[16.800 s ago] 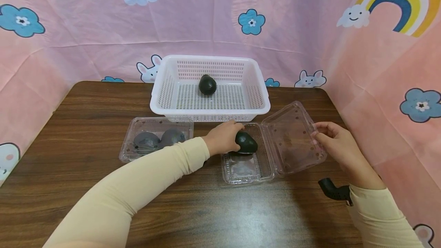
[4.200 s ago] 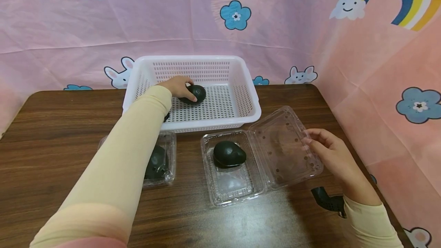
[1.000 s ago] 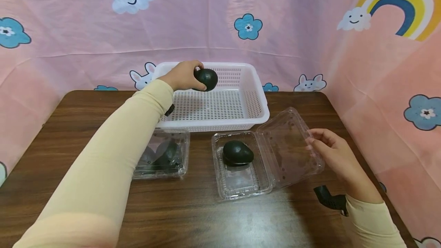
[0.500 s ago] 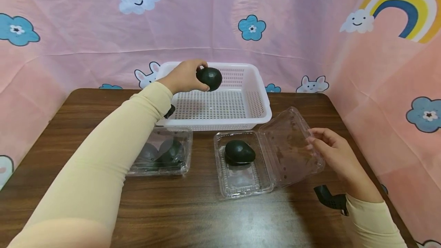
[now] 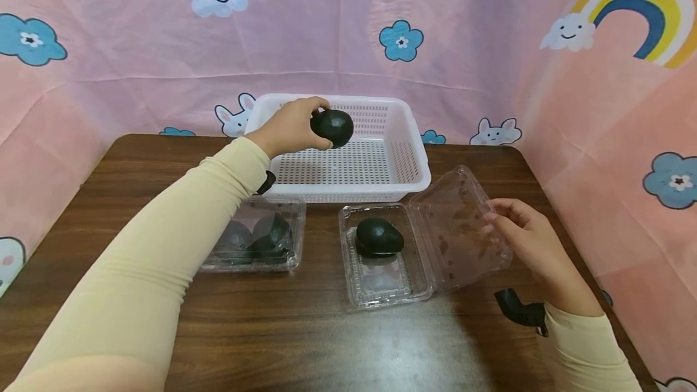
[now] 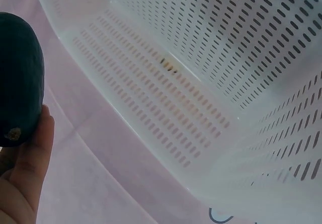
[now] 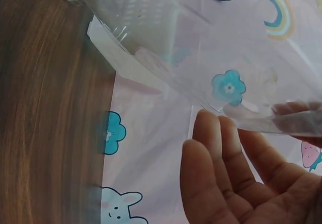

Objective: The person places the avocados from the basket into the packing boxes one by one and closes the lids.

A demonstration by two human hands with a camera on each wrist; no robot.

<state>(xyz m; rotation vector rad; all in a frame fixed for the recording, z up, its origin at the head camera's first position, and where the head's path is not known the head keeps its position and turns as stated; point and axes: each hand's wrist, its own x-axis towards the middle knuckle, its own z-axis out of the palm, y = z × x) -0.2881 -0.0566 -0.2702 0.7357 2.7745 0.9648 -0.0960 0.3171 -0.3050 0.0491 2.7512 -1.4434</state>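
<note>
Two hands, left hand (image 5: 288, 127) fingers curled round smooth dark avocado (image 5: 333, 127), right hand (image 5: 530, 247) fingertips pinching clear plastic lid (image 5: 460, 222)

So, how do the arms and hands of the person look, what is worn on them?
Both arms wear long, close-fitting sleeves of pale beige cloth that end at the wrists. The left hand and the right hand are bare, with no gloves or rings visible. A small black device sits at each wrist, partly hidden: one under the left sleeve cuff, one beside the right cuff.

Left hand (image 5: 291, 126) grips avocado (image 5: 333, 127) above white basket (image 5: 405, 156). Right hand (image 5: 525, 247) holds open lid (image 5: 463, 228); second avocado (image 5: 379, 238) in tray.
</note>
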